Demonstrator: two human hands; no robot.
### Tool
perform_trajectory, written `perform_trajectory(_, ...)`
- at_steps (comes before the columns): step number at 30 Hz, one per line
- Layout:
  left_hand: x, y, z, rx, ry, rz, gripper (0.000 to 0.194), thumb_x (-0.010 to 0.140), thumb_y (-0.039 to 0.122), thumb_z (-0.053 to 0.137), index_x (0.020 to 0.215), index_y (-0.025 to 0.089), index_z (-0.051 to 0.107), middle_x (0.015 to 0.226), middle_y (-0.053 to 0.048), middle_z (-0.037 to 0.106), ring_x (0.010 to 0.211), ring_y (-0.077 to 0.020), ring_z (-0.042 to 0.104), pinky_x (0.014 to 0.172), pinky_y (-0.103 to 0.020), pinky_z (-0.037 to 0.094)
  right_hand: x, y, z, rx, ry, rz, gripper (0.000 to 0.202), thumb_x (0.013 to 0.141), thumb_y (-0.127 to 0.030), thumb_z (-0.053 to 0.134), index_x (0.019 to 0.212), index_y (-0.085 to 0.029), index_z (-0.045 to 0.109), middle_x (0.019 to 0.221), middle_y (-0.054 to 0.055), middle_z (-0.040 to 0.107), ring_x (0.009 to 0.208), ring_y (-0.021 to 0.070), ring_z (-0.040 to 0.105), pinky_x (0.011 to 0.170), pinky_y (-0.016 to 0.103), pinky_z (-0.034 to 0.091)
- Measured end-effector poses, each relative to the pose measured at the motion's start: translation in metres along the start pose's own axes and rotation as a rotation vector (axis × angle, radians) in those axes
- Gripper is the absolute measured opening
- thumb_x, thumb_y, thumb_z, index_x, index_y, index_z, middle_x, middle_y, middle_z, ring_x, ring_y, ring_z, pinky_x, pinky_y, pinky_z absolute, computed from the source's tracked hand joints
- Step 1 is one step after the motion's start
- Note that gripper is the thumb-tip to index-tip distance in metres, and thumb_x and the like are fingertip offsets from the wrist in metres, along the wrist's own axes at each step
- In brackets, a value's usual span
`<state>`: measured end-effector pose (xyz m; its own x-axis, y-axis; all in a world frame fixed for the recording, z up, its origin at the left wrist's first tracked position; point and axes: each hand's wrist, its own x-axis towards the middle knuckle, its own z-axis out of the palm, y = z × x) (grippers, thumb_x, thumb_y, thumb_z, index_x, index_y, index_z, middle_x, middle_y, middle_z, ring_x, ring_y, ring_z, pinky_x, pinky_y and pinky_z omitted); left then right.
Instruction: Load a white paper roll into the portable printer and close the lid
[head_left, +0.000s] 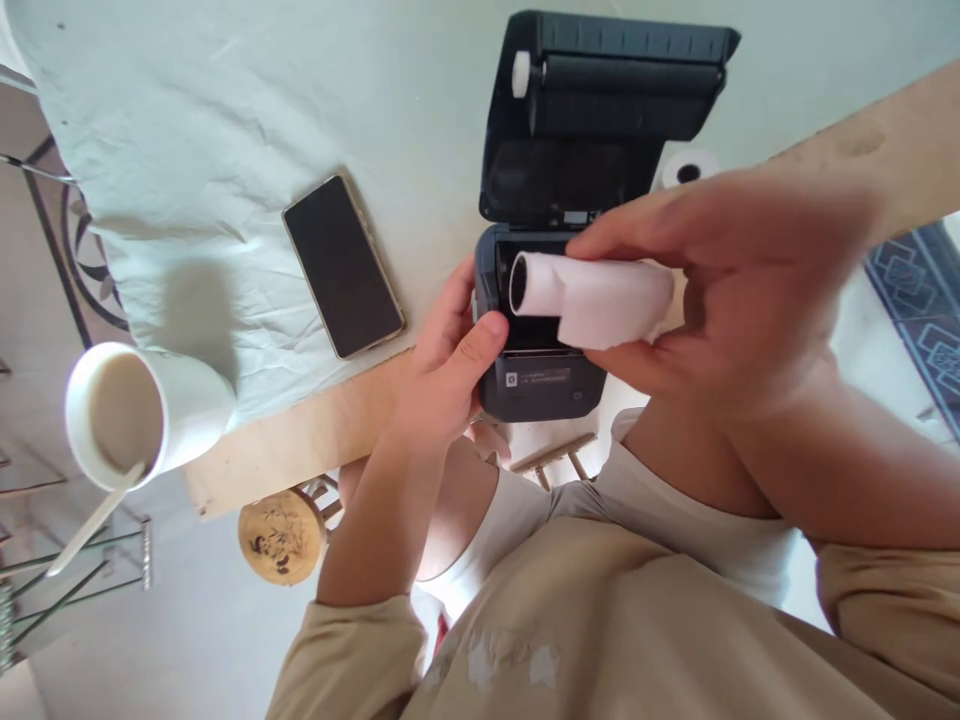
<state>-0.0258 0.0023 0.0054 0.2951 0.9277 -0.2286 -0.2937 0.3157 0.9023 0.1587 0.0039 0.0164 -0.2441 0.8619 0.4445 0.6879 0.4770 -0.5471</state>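
- 1 white, cylindrical paper roll [600, 298] is held over the open dark, boxy plastic printer [538, 392], long axis crosswise, hollow end pointing left.
- Bare right hand [750, 290] pinches the roll's right end.
- Bare left hand [456, 365] grips the printer's left side.

Right hand [750, 275] blurred; rear roll [703, 162] partly hidden; printer label [538, 378] unreadable.

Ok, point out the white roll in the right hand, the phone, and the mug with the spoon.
White roll [609, 302]: head view, on its outer wrap, near the middle.
Phone [345, 267]: head view, middle of its dark screen.
Mug [192, 412]: head view, on its outer wall.
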Motion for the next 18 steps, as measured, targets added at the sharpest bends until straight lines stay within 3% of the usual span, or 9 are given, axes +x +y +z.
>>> perform_trajectory(3,-0.001,0.001,-0.001,-0.022,-0.012,-0.004,0.028,0.084,0.036,0.059,0.111,0.025,0.060,0.122,-0.001,0.064,0.128,-0.0208,0.051,0.101,-0.029,0.050,0.006,-0.005,0.003,-0.124,0.089,-0.147,0.021,0.075,-0.021,0.060,0.093,-0.021,0.048,0.100,-0.003,0.064,0.090,0.0095,0.063,0.073,0.026,0.050)
perform_trajectory(6,-0.003,0.000,-0.002,-0.040,-0.037,-0.018,0.033,0.085,0.036,0.058,0.117,0.026,0.057,0.123,-0.001,0.063,0.125,-0.0208,0.054,0.098,-0.031,0.053,0.007,-0.005,0.004,-0.138,0.060,-0.164,0.017,0.076,-0.015,0.058,0.089,-0.019,0.047,0.101,-0.002,0.064,0.091,0.0097,0.063,0.073,0.027,0.050)
perform_trajectory(10,-0.003,-0.002,-0.001,-0.052,-0.032,-0.001,0.041,0.083,0.037,0.060,0.123,0.027,0.054,0.123,-0.002,0.062,0.122,-0.0217,0.056,0.096,-0.031,0.054,0.004,-0.005,0.007,-0.053,0.109,-0.249,0.008,0.077,-0.018,0.060,0.083,-0.020,0.054,0.103,-0.001,0.062,0.099,0.0131,0.061,0.082,0.030,0.050)
perform_trajectory(13,-0.003,-0.005,-0.001,-0.049,-0.020,0.035,0.039,0.083,0.038,0.060,0.120,0.027,0.056,0.120,-0.001,0.064,0.123,-0.0218,0.056,0.097,-0.030,0.053,-0.001,-0.007,0.011,-0.066,0.249,-0.301,0.002,0.078,-0.024,0.059,0.077,-0.023,0.058,0.080,0.000,0.057,0.081,0.0122,0.056,0.071,0.030,0.043)
perform_trajectory(18,-0.003,-0.006,0.000,-0.028,-0.036,0.058,0.037,0.085,0.042,0.055,0.120,0.028,0.055,0.122,0.000,0.063,0.123,-0.0202,0.056,0.099,-0.030,0.051,-0.007,-0.005,0.010,-0.078,0.183,-0.353,0.005,0.078,-0.029,0.058,0.081,-0.024,0.058,0.078,0.000,0.056,0.071,0.0105,0.048,0.066,0.030,0.039)
